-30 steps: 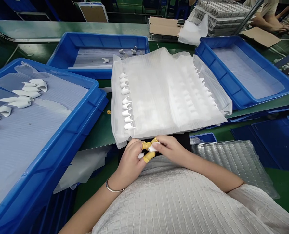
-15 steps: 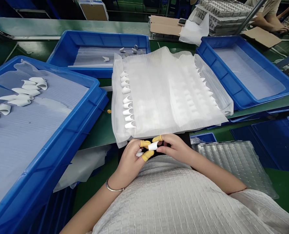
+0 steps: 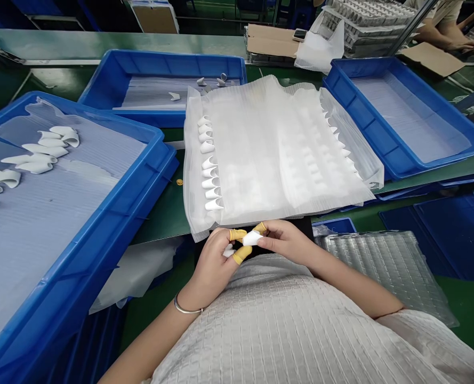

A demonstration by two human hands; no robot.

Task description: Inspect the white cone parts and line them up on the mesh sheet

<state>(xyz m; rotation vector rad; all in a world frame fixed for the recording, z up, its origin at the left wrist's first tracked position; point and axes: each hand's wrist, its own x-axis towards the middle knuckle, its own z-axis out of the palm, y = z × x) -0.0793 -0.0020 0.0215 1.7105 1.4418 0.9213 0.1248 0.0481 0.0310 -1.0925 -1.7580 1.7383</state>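
Between my two hands, close to my lap, is a small white tapered sleeve-like part. Yellow finger cots cover some fingertips. My left hand pinches the part's left end, and another white piece is tucked in that palm, partly hidden. From the other side, my right hand grips the same part with thumb and a yellow-tipped finger. Just beyond my hands lies a stack of white foam sheets, with a column of similar white parts along its left edge.
A blue bin at left holds several white parts. Behind it, another blue bin holds a few more. A third blue bin stands at right. A clear plastic tray lies low at right. Another person's hands show far right.
My right fingers have shifted on the white part, which now shows more of its tapered end and sits slightly turned. My left hand stays nearly still.
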